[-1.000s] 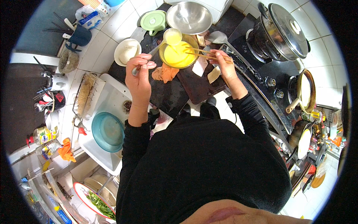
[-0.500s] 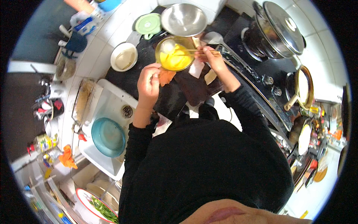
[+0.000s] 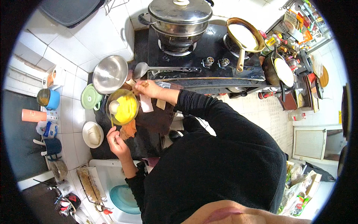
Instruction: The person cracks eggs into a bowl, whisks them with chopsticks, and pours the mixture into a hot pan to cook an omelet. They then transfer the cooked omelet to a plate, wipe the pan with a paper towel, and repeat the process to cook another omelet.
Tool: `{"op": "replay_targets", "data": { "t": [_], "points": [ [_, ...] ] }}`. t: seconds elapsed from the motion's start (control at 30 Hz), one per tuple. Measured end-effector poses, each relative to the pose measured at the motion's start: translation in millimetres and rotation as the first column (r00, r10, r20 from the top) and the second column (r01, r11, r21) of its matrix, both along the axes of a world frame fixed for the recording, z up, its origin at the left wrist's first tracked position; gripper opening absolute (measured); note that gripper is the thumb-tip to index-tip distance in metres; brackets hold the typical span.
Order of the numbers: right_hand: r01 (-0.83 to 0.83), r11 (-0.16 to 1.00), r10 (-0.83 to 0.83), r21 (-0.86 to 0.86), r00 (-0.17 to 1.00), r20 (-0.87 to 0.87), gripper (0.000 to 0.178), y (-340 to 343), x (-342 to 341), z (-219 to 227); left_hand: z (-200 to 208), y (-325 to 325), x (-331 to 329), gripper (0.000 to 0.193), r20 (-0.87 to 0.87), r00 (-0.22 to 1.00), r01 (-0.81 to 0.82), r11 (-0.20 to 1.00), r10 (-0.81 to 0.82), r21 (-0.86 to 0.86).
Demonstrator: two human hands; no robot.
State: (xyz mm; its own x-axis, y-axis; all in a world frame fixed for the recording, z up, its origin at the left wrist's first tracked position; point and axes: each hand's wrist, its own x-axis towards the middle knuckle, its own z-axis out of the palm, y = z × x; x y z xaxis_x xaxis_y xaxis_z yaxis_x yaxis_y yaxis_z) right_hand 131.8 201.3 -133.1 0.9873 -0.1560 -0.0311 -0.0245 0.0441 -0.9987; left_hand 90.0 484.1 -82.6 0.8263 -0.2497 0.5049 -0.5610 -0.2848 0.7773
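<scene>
A see-through bowl holds bright yellow liquid that looks like beaten egg, with a pale round spot at its left. My left hand is at the bowl's near edge, fingers closed around a thin yellowish part that seems to be its handle. My right hand is closed around chopsticks at the bowl's upper right; their tips are hard to make out. An orange cloth lies just below the bowl. Pale flat pieces, one a white sheet, lie to its right.
Behind the bowl stand a steel basin and a green lid; a white bowl is at left. A ladle lies by the stove, which bears a large steamer pot and a frying pan. The sink holds a teal basin.
My view has turned to the right, bringing the stove to the middle. My right hand has drawn the chopsticks from over the yellow liquid to beside the bowl's rim.
</scene>
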Motion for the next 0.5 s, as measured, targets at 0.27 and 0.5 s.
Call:
{"op": "replay_targets", "data": {
  "t": [0.27, 0.5],
  "points": [
    [-0.15, 0.953, 0.16, -0.265, 0.987, 0.018, 0.029, 5, -1, -9, 4, -1, 0, 0.013, 0.031, 0.999, 0.018, 0.999, -0.019, 0.041],
    [-0.241, 0.951, 0.232, -0.195, 0.97, -0.065, 0.024, 5, 1, -12, 0, 5, 1, 0.012, 0.07, 0.997, 0.03, 0.999, -0.033, 0.039]
  ]
}}
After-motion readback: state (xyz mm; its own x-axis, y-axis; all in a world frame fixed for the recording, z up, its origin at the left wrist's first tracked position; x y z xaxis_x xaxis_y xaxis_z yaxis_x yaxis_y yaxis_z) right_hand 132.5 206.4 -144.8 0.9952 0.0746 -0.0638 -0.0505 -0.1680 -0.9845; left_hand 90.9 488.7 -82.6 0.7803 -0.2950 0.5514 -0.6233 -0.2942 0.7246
